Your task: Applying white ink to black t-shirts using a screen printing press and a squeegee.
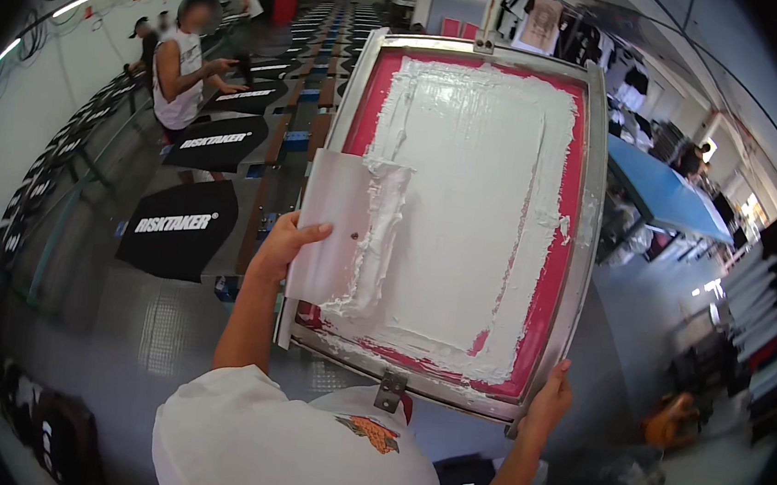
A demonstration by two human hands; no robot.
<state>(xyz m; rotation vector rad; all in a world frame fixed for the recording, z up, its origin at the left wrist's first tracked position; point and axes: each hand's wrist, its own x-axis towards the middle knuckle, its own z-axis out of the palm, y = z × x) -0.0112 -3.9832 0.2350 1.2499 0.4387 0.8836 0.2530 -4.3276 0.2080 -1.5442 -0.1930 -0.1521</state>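
A screen printing frame (589, 214) of metal is tilted up in front of me, its pink mesh (536, 348) mostly covered in thick white ink (466, 203). My left hand (285, 245) is closed at the frame's left side, thumb pressed on a pale flat squeegee (330, 228). White ink clings along the squeegee's right edge. Whether those fingers also grip the frame is hidden. At the frame's lower right corner, my right hand (548, 400) is closed on the rail. Metal brackets sit at the middle of the frame's top and bottom ends.
Black printed fabric pieces (177, 229) lie on long rows of printing boards to the left. A co-worker (182, 67) in a white sleeveless top stands beside them. To the right are a blue table (666, 188), hanging garments (542, 20) and dark plastic bags (603, 483) on the floor.
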